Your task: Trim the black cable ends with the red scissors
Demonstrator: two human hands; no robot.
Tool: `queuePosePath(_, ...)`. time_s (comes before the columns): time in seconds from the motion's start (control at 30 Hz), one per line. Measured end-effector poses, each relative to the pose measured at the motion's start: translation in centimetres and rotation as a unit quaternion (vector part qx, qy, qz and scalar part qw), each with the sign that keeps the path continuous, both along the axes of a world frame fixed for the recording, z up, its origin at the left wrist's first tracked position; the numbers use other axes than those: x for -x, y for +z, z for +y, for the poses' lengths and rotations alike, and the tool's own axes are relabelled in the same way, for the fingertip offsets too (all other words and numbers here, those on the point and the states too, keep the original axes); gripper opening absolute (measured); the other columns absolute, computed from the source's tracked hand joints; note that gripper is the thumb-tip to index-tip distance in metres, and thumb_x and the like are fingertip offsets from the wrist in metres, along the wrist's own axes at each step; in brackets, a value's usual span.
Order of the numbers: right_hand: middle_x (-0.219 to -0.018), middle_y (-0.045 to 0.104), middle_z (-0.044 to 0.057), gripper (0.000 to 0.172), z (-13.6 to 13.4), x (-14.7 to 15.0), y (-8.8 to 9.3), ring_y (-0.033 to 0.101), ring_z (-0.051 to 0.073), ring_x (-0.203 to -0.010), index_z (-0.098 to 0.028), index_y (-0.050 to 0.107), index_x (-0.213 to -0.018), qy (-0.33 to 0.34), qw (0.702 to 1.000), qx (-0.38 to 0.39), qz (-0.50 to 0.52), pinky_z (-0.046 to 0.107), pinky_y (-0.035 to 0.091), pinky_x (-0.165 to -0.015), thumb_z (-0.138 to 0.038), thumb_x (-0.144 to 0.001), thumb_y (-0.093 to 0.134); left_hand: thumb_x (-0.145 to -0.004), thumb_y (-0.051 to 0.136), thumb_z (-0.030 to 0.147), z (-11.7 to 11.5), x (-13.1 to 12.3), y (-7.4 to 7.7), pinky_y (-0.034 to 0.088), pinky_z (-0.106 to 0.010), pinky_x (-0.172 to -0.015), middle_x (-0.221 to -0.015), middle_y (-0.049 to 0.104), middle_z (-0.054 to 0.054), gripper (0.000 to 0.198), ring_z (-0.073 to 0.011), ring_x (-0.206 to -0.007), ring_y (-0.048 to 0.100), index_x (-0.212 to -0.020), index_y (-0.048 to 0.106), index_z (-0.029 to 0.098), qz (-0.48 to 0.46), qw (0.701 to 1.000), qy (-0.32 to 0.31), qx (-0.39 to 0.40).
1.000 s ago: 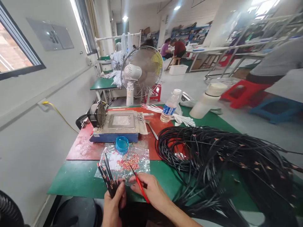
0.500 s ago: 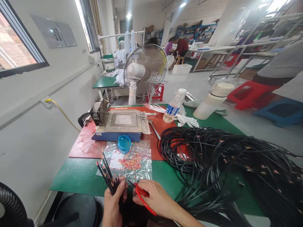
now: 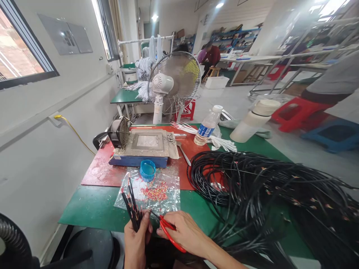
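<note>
Head view: black wires (image 3: 135,222) stand pinched in the left hand (image 3: 135,241), fanned ends up, probably for access; the right hand (image 3: 183,228) grips a red tool (image 3: 164,223), tip beside the left fingertips. The bag (image 3: 173,198) beyond, on the desk (image 3: 92,205), likely catches scraps (image 3: 157,191).

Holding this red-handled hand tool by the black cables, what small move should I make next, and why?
I'd probably line the slim, red-handled hand tool up with one end among the thin black cables: your left hand grips them bunched, coppery ends crowded together, and your right hand holds the tool with its dark tip close beside the left.
</note>
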State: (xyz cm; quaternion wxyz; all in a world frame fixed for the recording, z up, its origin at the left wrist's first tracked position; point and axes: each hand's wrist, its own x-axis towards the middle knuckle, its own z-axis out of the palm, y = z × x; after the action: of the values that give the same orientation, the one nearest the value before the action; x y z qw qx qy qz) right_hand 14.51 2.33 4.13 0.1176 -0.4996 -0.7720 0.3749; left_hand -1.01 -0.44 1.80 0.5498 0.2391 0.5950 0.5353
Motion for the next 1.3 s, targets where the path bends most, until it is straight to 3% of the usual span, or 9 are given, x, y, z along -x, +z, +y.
queuePosePath(0.37, -0.051, 0.04, -0.004, 0.04, 0.3, 0.1, 0.3, 0.032, 0.008, -0.048, -0.017, 0.047, -0.051, 0.006, 1.0, 0.006, -0.015, 0.023, 0.017, -0.049, -0.043, -0.081, 0.052, -0.062, 0.07, 0.052, 0.2, 0.0, 0.5, 0.016, -0.022, -0.039, -0.042, 0.036, 0.007, 0.044, -0.0059, -0.039, 0.025, -0.048, 0.047, 0.017, 0.039, 0.998, -0.046, -0.012)
queuePosePath(0.5, -0.049, 0.038, -0.004, 0.039, 0.5, 0.0, -0.2, 0.032, 0.007, -0.047, -0.016, 0.045, -0.048, -0.005, 1.0, 0.009, -0.011, 0.023, 0.018, -0.048, -0.039, -0.078, 0.055, -0.064, 0.069, 0.051, 0.2, -0.1, 0.6, 0.016, -0.022, -0.039, -0.04, 0.037, 0.007, 0.043, -0.0059, -0.038, 0.026, -0.048, 0.049, 0.016, 0.035, 0.998, -0.056, -0.007)
queuePosePath(0.6, -0.046, 0.038, -0.004, 0.038, 0.7, 0.0, -0.9, 0.034, 0.007, -0.046, -0.015, 0.045, -0.046, -0.03, 0.997, 0.051, 0.047, 0.022, 0.021, -0.047, -0.035, -0.077, 0.054, -0.063, 0.071, 0.048, 0.3, -0.1, 0.4, 0.018, -0.021, -0.039, -0.044, 0.043, 0.005, 0.038, -0.0057, -0.039, 0.028, -0.055, 0.055, 0.015, 0.015, 0.999, -0.046, -0.008)
queuePosePath(0.67, -0.044, 0.039, -0.005, 0.037, 0.9, 0.2, -1.4, 0.035, 0.007, -0.043, -0.015, 0.05, -0.05, -0.068, 0.982, 0.119, 0.13, 0.021, 0.023, -0.045, -0.04, -0.078, 0.053, -0.062, 0.073, 0.046, 0.3, 0.1, 0.2, 0.018, -0.021, -0.04, -0.048, 0.046, 0.005, 0.035, -0.0058, -0.041, 0.03, -0.066, 0.063, 0.013, -0.006, 0.999, -0.039, -0.006)
queuePosePath(0.77, -0.041, 0.037, -0.006, 0.044, 1.2, 0.6, -1.7, 0.032, 0.006, -0.034, -0.015, 0.056, -0.058, -0.142, 0.927, 0.225, 0.265, 0.02, 0.023, -0.038, -0.055, -0.075, 0.054, -0.062, 0.075, 0.043, 0.2, 0.4, -0.2, 0.019, -0.02, -0.042, -0.048, 0.041, 0.006, 0.039, -0.0067, -0.044, 0.029, -0.084, 0.068, 0.011, -0.042, 0.998, -0.047, -0.011)
queuePosePath(0.83, -0.039, 0.038, -0.007, 0.048, 1.5, 1.2, -1.7, 0.031, 0.005, -0.031, -0.014, 0.056, -0.058, -0.168, 0.891, 0.259, 0.333, 0.019, 0.022, -0.035, -0.061, -0.071, 0.057, -0.063, 0.075, 0.042, 0.1, 0.6, -0.3, 0.019, -0.021, -0.043, -0.046, 0.038, 0.007, 0.041, -0.007, -0.045, 0.028, -0.087, 0.069, 0.01, -0.054, 0.997, -0.059, -0.019)
queuePosePath(0.93, -0.039, 0.042, -0.006, 0.05, 1.8, 2.1, -1.6, 0.033, 0.004, -0.031, -0.013, 0.057, -0.058, -0.171, 0.859, 0.279, 0.393, 0.018, 0.023, -0.033, -0.061, -0.068, 0.06, -0.062, 0.076, 0.041, 0.1, 0.6, -0.2, 0.021, -0.021, -0.043, -0.046, 0.041, 0.006, 0.038, -0.0071, -0.045, 0.029, -0.083, 0.07, 0.01, -0.059, 0.996, -0.067, -0.023)
queuePosePath(1.07, -0.039, 0.045, -0.006, 0.048, 2.0, 3.0, -1.7, 0.034, 0.003, -0.03, -0.012, 0.058, -0.059, -0.165, 0.847, 0.293, 0.411, 0.017, 0.024, -0.032, -0.059, -0.068, 0.063, -0.061, 0.077, 0.04, 0.1, 0.5, 0.0, 0.023, -0.021, -0.043, -0.046, 0.045, 0.004, 0.033, -0.0079, -0.045, 0.032, -0.072, 0.069, 0.01, -0.056, 0.996, -0.062, -0.022)
queuePosePath(1.3, -0.041, 0.045, -0.006, 0.046, 1.5, 3.2, -2.2, 0.037, 0.004, -0.032, -0.013, 0.055, -0.058, -0.148, 0.863, 0.285, 0.39, 0.016, 0.027, -0.034, -0.057, -0.065, 0.066, -0.061, 0.076, 0.041, 0.2, 0.6, -0.3, 0.024, -0.021, -0.043, -0.045, 0.045, 0.003, 0.032, -0.0077, -0.045, 0.032, -0.062, 0.064, 0.012, -0.045, 0.998, -0.05, -0.013)
